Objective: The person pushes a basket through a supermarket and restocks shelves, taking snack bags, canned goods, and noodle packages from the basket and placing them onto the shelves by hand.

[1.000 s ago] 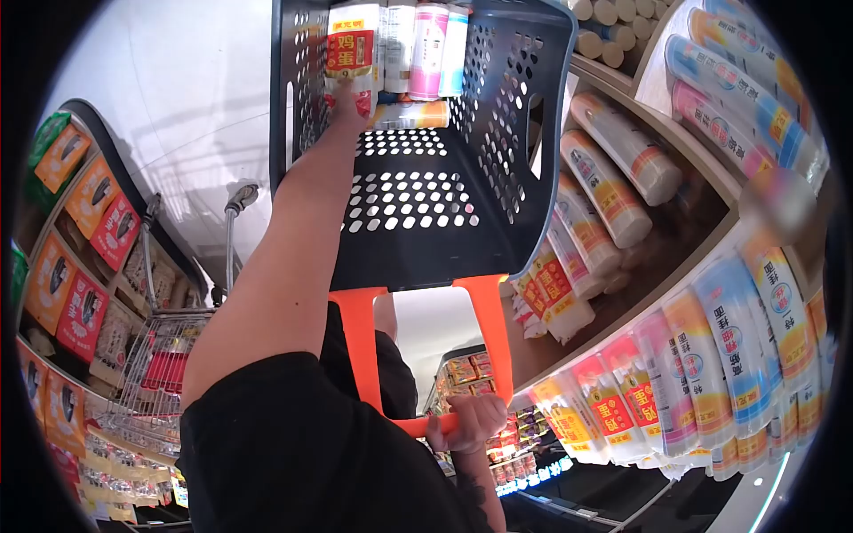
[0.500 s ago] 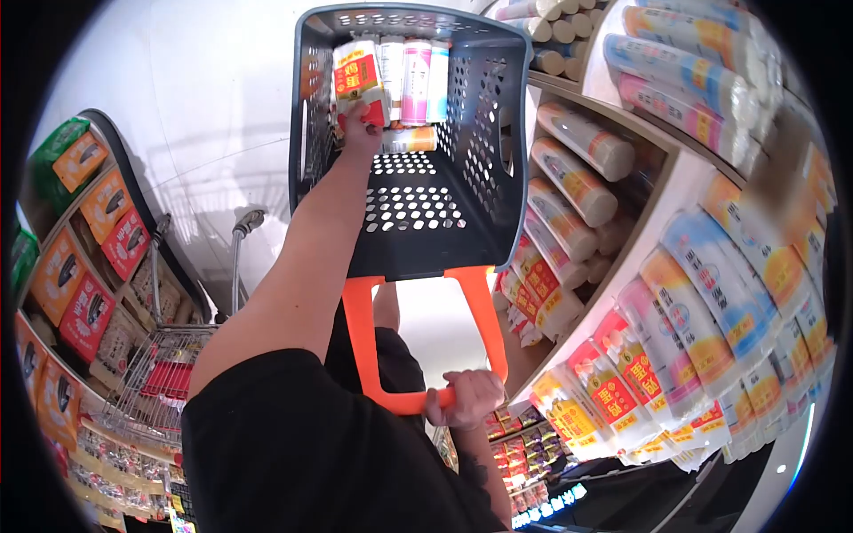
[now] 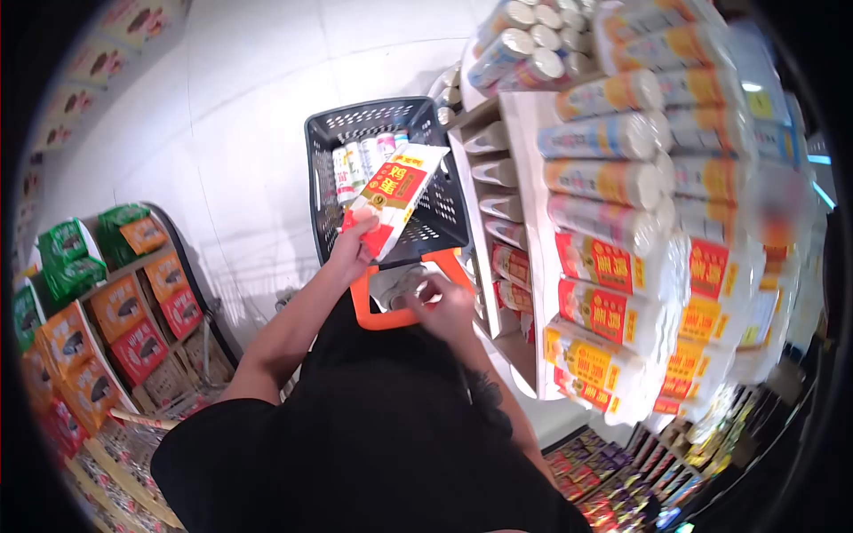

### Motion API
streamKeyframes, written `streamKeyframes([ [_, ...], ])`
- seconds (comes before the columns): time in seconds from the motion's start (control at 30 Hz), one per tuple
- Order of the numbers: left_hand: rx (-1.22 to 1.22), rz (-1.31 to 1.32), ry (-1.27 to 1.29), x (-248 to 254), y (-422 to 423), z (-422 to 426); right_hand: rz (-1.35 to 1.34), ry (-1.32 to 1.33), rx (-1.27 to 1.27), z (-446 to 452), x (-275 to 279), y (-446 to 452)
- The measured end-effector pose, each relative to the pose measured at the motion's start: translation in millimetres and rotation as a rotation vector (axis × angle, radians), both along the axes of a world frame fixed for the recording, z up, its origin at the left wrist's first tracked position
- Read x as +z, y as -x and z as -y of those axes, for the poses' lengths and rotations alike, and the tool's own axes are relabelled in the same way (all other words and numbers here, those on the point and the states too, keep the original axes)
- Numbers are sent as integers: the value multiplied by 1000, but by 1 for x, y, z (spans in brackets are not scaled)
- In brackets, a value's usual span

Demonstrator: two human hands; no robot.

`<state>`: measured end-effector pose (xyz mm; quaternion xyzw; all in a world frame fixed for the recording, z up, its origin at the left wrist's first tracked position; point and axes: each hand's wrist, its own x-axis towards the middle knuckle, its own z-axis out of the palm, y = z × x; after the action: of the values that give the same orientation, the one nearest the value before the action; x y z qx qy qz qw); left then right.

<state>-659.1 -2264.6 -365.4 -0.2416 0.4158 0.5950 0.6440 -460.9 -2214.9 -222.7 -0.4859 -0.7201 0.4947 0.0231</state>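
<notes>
My left hand point(image 3: 357, 242) is closed on the lower end of a white, red and yellow noodle pack point(image 3: 397, 197), tilted over the dark basket point(image 3: 318, 169). Inside the basket, several wrapped packs point(image 3: 362, 163) stand at the far end, partly hidden by the held pack. An orange handle point(image 3: 386, 319) rises from the basket's near side. Just above the handle's right part is my right hand point(image 3: 444, 309), slightly blurred, its fingers loosely bent and apart with nothing seen between them.
Shelves with stacked noodle packs point(image 3: 604, 182) rise close on the right. On the left stands a rack of orange, red and green packages point(image 3: 120, 306). Pale floor point(image 3: 258, 89) stretches beyond the basket. Small packaged goods point(image 3: 595, 471) lie at the lower right.
My left hand has lifted the pack out of the basket and toward me. My right hand has loosened from the handle. The basket looks lower and farther away, and the view has shifted.
</notes>
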Motion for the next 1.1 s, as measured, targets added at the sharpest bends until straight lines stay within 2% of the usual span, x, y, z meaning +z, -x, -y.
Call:
streamKeyframes([
  [0.03,5,-31,-26,53,-1,-2,-198,167,-187,-3,-11,-8],
  [0.1,-67,-85,-132,99,-3,4,-476,495,-482,-36,21,-4],
  [0.17,-157,-130,-243,141,-4,6,-579,548,-584,-55,54,-3],
  [0.23,-298,-341,-317,182,-6,2,-735,494,-597,-71,83,-4],
  [0.3,-409,-400,-404,211,-15,-2,-894,443,-642,-79,120,-7],
  [0.37,-527,-648,-605,226,-21,-10,-1115,214,-829,-79,141,-12],
  [0.4,-624,-720,-611,235,-26,-14,-1126,156,-928,-78,150,-23],
  [0.43,-685,-713,-631,233,-25,-19,-1167,101,-917,-72,159,-37],
  [0.5,-1002,-818,-877,221,-17,-35,-1165,-106,-904,-61,172,-67],
  [0.53,-1013,-673,-919,223,-23,-44,-1175,-124,-933,-57,174,-83],
  [0.57,-1038,-674,-931,225,-31,-54,-1134,-200,-895,-55,176,-100],
  [0.63,-989,-391,-1067,235,-55,-77,-1100,-283,-858,-49,182,-128],
  [0.7,-1291,-806,-1097,252,-81,-104,-833,-516,-749,-46,190,-151],
  [0.73,-1332,-794,-1111,269,-105,-114,-788,-538,-732,-44,197,-157],
  [0.8,-1320,-629,-1342,271,-148,-147,-728,-572,-681,-47,193,-169],
  [0.9,-1370,-517,-1264,278,-195,-185,-612,-674,-637,-57,185,-191],
  [0.97,-1292,-898,-1473,268,-221,-202,-323,-870,-612,-62,180,-215],
  [1.0,-1250,-1089,-1503,268,-232,-207,-181,-599,-712,-53,208,-219],
  [1.03,-1250,-1087,-1508,268,-241,-211,-179,-602,-715,-54,203,-229],
  [1.1,-1430,-1203,-1324,265,-257,-218,-77,-856,-790,-58,191,-247],
])
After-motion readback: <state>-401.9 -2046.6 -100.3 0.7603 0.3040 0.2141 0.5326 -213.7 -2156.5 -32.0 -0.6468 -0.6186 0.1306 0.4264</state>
